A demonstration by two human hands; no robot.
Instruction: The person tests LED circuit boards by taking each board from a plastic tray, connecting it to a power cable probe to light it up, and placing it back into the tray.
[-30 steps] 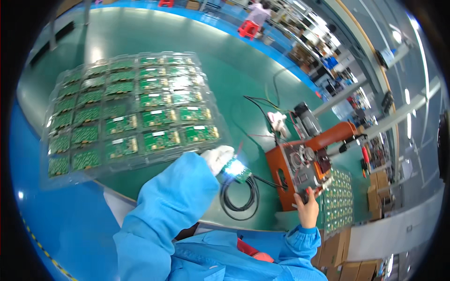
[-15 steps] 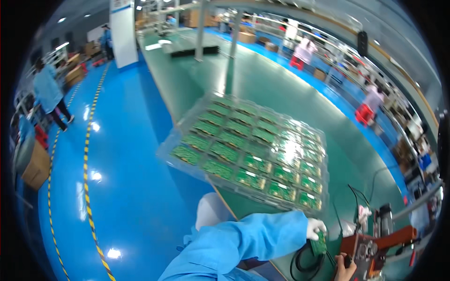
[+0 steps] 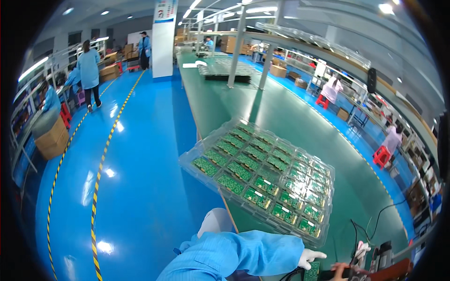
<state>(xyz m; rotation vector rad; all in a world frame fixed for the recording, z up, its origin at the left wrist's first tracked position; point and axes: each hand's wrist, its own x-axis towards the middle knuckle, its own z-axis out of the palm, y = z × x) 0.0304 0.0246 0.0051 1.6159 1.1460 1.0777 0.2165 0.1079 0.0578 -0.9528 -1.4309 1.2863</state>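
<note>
My left hand [image 3: 310, 257], in a white glove, has its index finger stretched to the right. Its other fingers are at the top edge of a green circuit board [image 3: 311, 271], which appears held there. Close by on the right, my bare right hand [image 3: 338, 270] is blurred and partly cut off by the lower edge, with its fingers against a black object [image 3: 348, 272]. Beyond both hands lies a clear plastic tray [image 3: 197, 169] with rows of green circuit boards [image 3: 257, 198] in its pockets, slightly over the bench's left edge.
The green bench [image 3: 211, 100] runs away from me, with stacked trays [image 3: 225, 72] and metal posts near its far end. Black cables [image 3: 370, 234] and a brown device [image 3: 398, 270] are at the right. Blue floor lies left; a person in blue [image 3: 88, 68] stands there.
The view has tilted up and swung left, so the tray and my hands sit lower in it. My left index finger is now stretched out; before, it was bent at the board.
</note>
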